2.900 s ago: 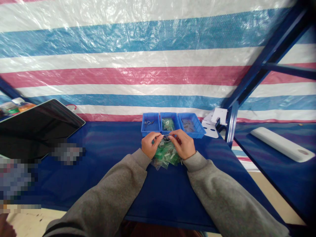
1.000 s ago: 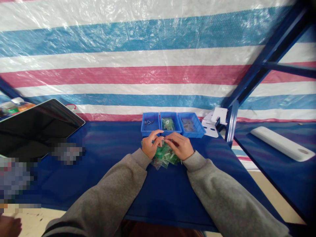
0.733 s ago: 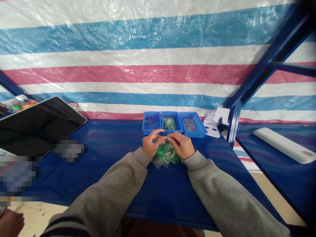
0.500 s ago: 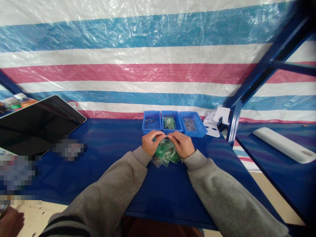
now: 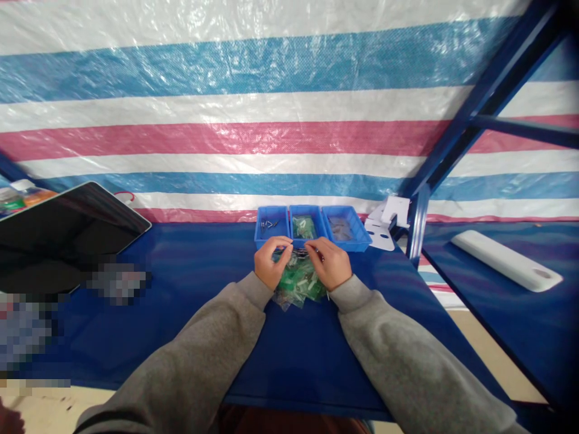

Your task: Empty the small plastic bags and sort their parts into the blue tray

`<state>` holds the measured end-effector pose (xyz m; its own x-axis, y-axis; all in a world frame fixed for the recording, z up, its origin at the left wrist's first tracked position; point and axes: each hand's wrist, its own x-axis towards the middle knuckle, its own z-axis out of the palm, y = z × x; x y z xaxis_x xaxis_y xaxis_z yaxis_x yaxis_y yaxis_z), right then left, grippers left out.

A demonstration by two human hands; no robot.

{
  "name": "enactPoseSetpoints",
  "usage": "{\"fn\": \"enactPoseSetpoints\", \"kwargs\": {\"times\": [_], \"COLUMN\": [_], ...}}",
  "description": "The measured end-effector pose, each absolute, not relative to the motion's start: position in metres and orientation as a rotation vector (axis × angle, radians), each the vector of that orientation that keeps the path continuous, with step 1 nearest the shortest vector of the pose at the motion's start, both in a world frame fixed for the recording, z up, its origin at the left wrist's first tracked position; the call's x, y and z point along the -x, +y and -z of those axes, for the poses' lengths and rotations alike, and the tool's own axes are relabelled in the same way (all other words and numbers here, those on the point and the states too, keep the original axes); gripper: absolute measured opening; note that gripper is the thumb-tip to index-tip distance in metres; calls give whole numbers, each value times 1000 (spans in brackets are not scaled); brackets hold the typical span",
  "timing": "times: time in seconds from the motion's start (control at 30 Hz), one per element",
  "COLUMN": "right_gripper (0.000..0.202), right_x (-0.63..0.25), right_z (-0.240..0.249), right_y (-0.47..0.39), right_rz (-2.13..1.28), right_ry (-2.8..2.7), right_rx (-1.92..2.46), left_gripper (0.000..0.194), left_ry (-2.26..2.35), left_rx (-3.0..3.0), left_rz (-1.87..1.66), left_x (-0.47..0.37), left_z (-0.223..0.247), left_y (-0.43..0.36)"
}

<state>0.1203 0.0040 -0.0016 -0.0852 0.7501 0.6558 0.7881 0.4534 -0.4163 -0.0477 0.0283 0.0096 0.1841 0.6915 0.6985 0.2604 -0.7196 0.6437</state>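
My left hand is closed, thumb and index finger nearly meeting at the tips; anything between them is too small to make out. A short gap to the right, my right hand is curled with a small dark, shiny metal piece showing at its fingers. Both hands hover over a pile of small clear and green plastic bags on the blue table. Just beyond them stand three blue bins: the left bin with a few small metal pieces, the middle with green bags, the right with greyish clear pieces.
White cut-out cards lean by the blue metal post on the right. A dark screen lies at the left, near blurred items. A long white device rests on the neighbouring table. Part of another person's hand shows lower left.
My hands, whose fingertips met at a small metal piece, have come apart. The view has shifted slightly, and the other person's hand has mostly left the lower left.
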Motion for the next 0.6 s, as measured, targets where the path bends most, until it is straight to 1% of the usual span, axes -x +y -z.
{"fn": "enactPoseSetpoints", "kwargs": {"times": [0.13, 0.3, 0.5, 0.6], "right_gripper": [22, 20, 20, 21], "right_x": [-124, -126, -125, -125], "right_z": [0, 1, 15, 19], "right_y": [5, 6, 12, 14], "right_rz": [110, 118, 112, 119], "right_ry": [-1734, -1727, -1913, -1959], "right_rx": [1390, 1429, 1473, 1500], "left_gripper": [12, 14, 16, 14], "left_ry": [1118, 1229, 1257, 1344], "left_rx": [-2006, -1976, -2210, -2413], "left_rz": [-1640, -1613, -1442, -1228], "left_x": [50, 50, 50, 48], "left_z": [-7, -4, 1, 3], "left_y": [31, 32, 37, 37]}}
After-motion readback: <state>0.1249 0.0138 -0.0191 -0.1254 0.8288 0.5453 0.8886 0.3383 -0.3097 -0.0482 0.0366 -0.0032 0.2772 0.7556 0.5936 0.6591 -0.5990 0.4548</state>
